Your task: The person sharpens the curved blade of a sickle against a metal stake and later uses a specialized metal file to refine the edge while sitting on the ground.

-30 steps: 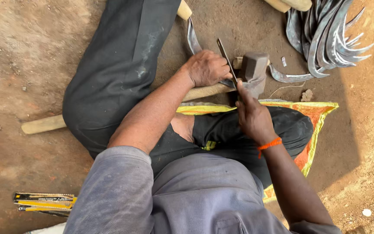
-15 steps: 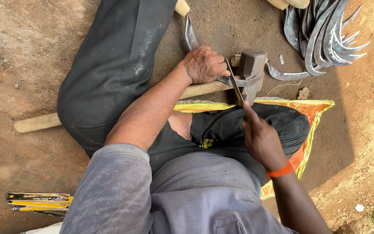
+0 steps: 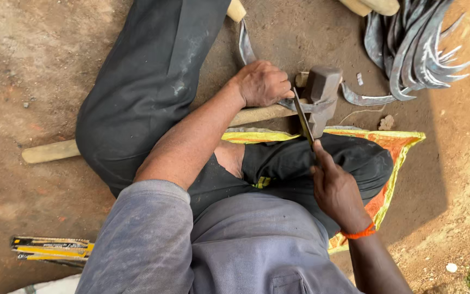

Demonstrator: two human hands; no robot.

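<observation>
A curved sickle blade (image 3: 300, 104) lies across a hammer head (image 3: 322, 92) used as an anvil, pinned steady by the closed left hand (image 3: 262, 83), while the right hand (image 3: 335, 190) grips a flat file (image 3: 303, 117) angled onto its edge. More blades (image 3: 414, 49) lie heaped nearby.

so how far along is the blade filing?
Done: cannot tell how many in the pile of curved blades are finished. In hand: left hand pins a curved blade on the sledgehammer head; right hand draws the file across it. Left: this edge, maybe more of the pile.
</observation>
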